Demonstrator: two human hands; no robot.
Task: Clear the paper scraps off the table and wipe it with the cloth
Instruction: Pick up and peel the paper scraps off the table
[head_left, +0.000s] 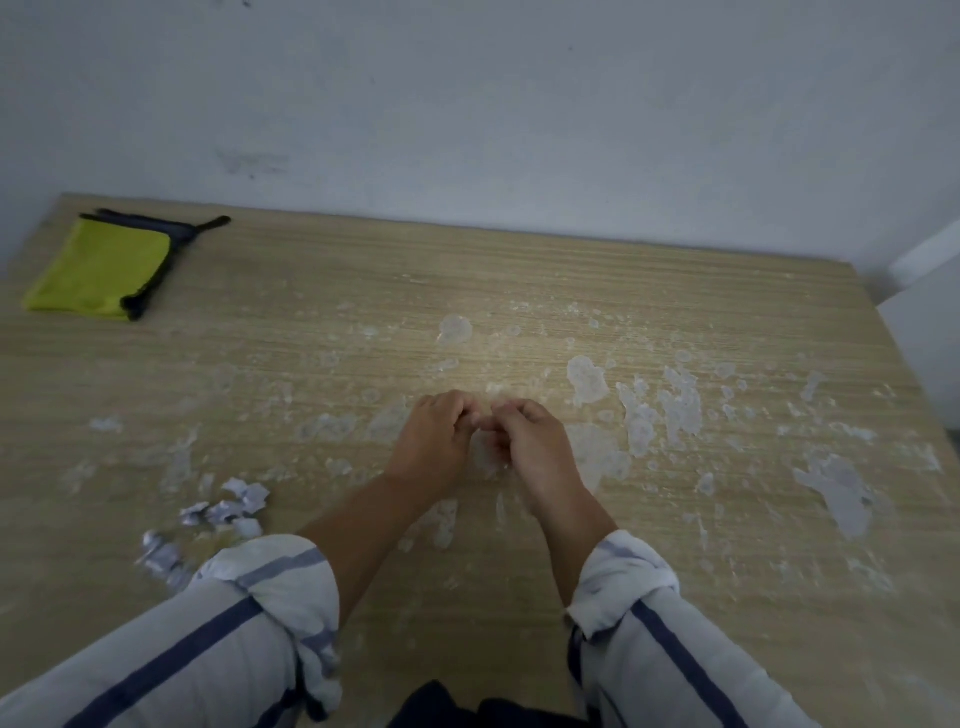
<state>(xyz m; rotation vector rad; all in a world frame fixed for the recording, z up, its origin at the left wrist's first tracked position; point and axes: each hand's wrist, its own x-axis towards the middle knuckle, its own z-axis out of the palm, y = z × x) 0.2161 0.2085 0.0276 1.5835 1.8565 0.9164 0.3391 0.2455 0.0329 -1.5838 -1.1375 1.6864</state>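
My left hand (434, 441) and my right hand (535, 447) are side by side at the middle of the wooden table (311, 364), fingers curled downward, fingertips meeting over a pale patch of stuck paper (488, 457). Whether they pinch anything is hidden by the fingers. A small pile of torn paper scraps (234, 506) lies to the left near my left sleeve, with more scraps (161, 556) closer to the front edge. A folded yellow-green cloth (101, 270) with a dark border lies at the far left corner.
Whitish patches of stuck paper residue (680, 410) cover the middle and right of the tabletop, with a larger grey patch (841, 493) near the right edge. A pale wall stands behind the table. A white object (930, 322) stands past the right edge.
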